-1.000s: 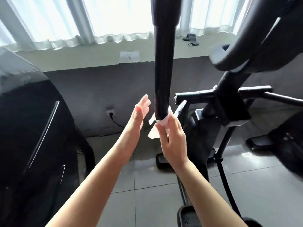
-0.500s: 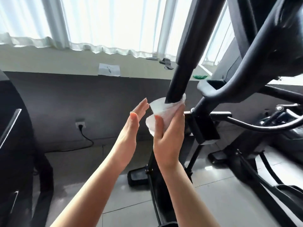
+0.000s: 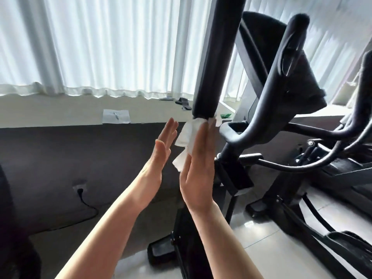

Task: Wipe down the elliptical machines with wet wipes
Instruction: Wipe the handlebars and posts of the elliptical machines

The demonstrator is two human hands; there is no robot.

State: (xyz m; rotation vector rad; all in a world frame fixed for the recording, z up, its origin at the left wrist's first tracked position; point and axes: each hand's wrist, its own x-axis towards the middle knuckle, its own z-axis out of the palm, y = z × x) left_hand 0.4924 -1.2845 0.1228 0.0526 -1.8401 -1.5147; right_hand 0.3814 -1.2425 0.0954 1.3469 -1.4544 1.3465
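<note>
— Pressing a wipe (image 3: 188,135) against the bar (image 3: 213,63), right hand (image 3: 198,168)?
— Yes. Fingers straight and flat, wipe caught between them and the lower end of the foam grip, loose corner hanging down-left.
— Left hand (image 3: 159,156)?
— Spread flat too, palm facing right, just beside the wipe, holding nothing. Contact with wipe: cannot tell.
— Elliptical (image 3: 281,109)?
— Black, right of the bar, curved handles, console high up.
— Behind?
— White curtain (image 3: 100,43) over a sill (image 3: 60,109); paper (image 3: 116,116) lying there. Outlet (image 3: 80,189) low on the dark wall, cord plugged in.
</note>
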